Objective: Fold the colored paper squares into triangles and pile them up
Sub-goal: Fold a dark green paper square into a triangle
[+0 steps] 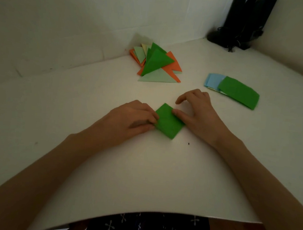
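A dark green paper square [169,122] lies flat on the white table [93,101] in front of me, turned like a diamond. My left hand [134,119] pinches its left corner between thumb and fingers. My right hand [196,109] presses its thumb on the square's right edge, with the other fingers arched above the table. Behind them lies a pile of folded triangles [156,63] in dark green, pale green, orange and yellow. To the right sits a stack of unfolded squares [237,91], dark green on top with light blue beneath.
The table stands in a corner of white walls [63,26]. A black object with cords [244,26] stands at the back right corner. The table's near edge [139,212] runs just above my lap.
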`<state>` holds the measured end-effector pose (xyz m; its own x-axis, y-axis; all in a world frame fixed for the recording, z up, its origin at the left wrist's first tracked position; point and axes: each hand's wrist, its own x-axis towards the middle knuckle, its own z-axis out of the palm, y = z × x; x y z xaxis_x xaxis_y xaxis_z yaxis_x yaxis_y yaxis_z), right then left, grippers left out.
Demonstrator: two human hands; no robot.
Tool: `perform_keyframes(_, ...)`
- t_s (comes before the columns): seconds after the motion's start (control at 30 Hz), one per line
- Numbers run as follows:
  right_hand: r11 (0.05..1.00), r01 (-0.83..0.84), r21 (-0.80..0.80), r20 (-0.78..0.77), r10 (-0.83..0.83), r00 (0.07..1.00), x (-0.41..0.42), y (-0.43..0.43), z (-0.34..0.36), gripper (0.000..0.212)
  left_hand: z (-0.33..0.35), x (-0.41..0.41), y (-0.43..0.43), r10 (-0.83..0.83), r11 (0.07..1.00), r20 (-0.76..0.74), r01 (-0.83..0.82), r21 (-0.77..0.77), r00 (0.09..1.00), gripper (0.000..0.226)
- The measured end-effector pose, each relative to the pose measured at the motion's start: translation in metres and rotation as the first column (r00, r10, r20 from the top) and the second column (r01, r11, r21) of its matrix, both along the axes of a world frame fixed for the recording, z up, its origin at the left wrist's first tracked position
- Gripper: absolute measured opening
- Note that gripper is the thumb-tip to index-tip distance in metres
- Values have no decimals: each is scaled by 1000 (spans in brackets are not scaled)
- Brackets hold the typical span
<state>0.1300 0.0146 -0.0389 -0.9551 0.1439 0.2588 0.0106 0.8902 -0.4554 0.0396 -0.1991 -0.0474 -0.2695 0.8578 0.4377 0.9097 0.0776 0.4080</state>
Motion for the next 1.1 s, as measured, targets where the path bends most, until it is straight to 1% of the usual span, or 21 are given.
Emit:
perform_keyframes(0.1,993,-114,7,-91,115,989,5,-4,5,17,-1,1,2,41,999,10,-41,-12,999,36)
perform_keyframes(0.13,986,-164,-26,-112,161,981,8,-6,9,19,1,2,2,57,998,28,-57,-10,998,37)
perform_keyframes(0.2,961,-236,-147,-105,222,969,15,-12,16,32,3,3,4,86,996,86,-88,12,993,39)
perform_keyframes(0.23,949,-241,-201,-82,229,970,17,-14,18,36,4,4,5,97,995,113,-100,21,989,40)
perform_keyframes(0.3,947,-213,-239,-28,213,977,17,-17,18,32,4,5,7,127,991,135,-130,17,983,40)
perform_keyframes(0.4,962,-185,-203,7,190,982,14,-16,12,25,3,6,8,188,981,185,-191,3,965,29)
perform_keyframes(0.47,962,-201,-186,8,206,978,14,-16,10,27,4,7,8,209,977,209,-213,-6,955,23)
perform_keyframes(0.53,961,-247,-125,-14,248,969,14,-14,9,28,4,8,8,202,979,169,-204,-8,965,18)
perform_keyframes(0.6,956,-293,-27,-5,293,956,13,-13,7,27,4,7,9,181,983,106,-181,-1,978,14)
perform_keyframes(0.7,950,-310,39,22,310,951,12,-12,7,24,2,6,9,175,984,84,-176,5,981,22)
perform_keyframes(0.73,948,-317,40,21,317,948,12,-12,9,25,2,5,8,172,985,91,-173,1,981,28)
perform_keyframes(0.8,945,-326,3,53,326,944,13,-11,12,35,2,4,8,171,985,104,-171,-12,980,39)
perform_keyframes(0.9,950,-307,-51,174,311,934,17,-10,19,50,3,4,8,174,985,109,-171,-32,979,46)
perform_keyframes(0.97,955,-295,-35,205,296,933,19,-10,20,53,4,5,9,156,988,55,-154,-23,986,46)
perform_keyframes(1.03,954,-299,-7,200,294,935,20,-12,20,52,4,7,9,151,988,2,-151,-20,989,42)
perform_keyframes(1.1,951,-308,-14,204,304,931,20,-12,22,55,4,8,9,167,985,-34,-168,-33,985,40)
